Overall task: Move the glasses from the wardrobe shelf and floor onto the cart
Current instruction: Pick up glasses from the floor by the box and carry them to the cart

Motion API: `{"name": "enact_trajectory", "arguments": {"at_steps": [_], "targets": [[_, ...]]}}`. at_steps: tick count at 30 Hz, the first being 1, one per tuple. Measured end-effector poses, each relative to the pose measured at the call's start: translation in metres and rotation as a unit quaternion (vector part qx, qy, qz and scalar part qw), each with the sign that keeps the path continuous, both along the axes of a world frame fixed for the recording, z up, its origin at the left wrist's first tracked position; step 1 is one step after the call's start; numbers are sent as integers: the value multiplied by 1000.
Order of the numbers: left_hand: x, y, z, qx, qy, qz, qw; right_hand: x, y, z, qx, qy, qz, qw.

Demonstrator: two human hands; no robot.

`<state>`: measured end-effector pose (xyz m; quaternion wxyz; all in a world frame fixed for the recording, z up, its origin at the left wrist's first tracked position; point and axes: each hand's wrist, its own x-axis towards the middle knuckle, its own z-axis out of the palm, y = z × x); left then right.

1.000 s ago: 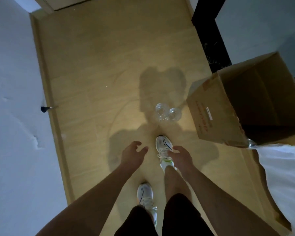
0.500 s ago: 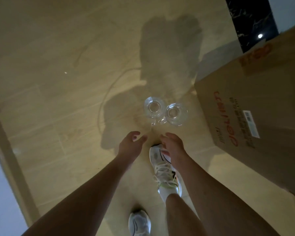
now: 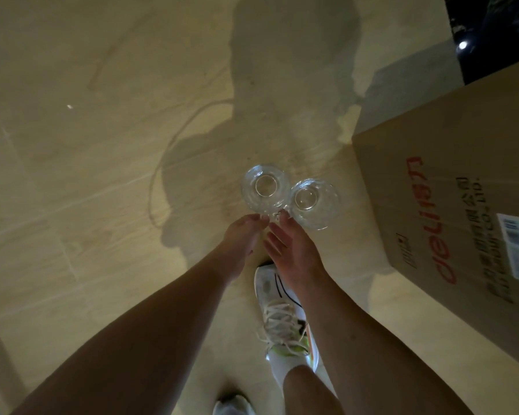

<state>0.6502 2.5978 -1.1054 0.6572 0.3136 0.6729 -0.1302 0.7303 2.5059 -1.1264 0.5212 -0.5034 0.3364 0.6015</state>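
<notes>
Two clear glasses stand side by side on the pale wooden floor, seen from above: the left glass (image 3: 265, 188) and the right glass (image 3: 312, 203), which touch or nearly touch. My left hand (image 3: 240, 238) reaches down with its fingertips at the near side of the left glass. My right hand (image 3: 291, 250) is beside it, palm turned inward and fingers spread, with its fingertips at the gap between the two glasses. Neither hand is closed around a glass. The cart and wardrobe are out of view.
A big cardboard box (image 3: 450, 211) with red lettering lies on the floor just right of the glasses. My white sneaker (image 3: 282, 313) stands right below the hands, and a second shoe (image 3: 231, 407) shows at the bottom edge. A dark glossy panel (image 3: 492, 34) fills the top right corner.
I have bent lower, so the glasses and box look larger. Both hands moved forward from above the shoe until their fingertips reached the near side of the glasses.
</notes>
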Motion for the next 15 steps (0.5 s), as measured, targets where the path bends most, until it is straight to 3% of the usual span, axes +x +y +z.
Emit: {"name": "enact_trajectory", "arguments": {"at_steps": [8,15], "targets": [[7,9,40,-47,-12,88,995,17,-10,34,-56,17,-42,997],[-33,9,186,-111,9,169,979,26,-7,186,-127,35,46,990]]}}
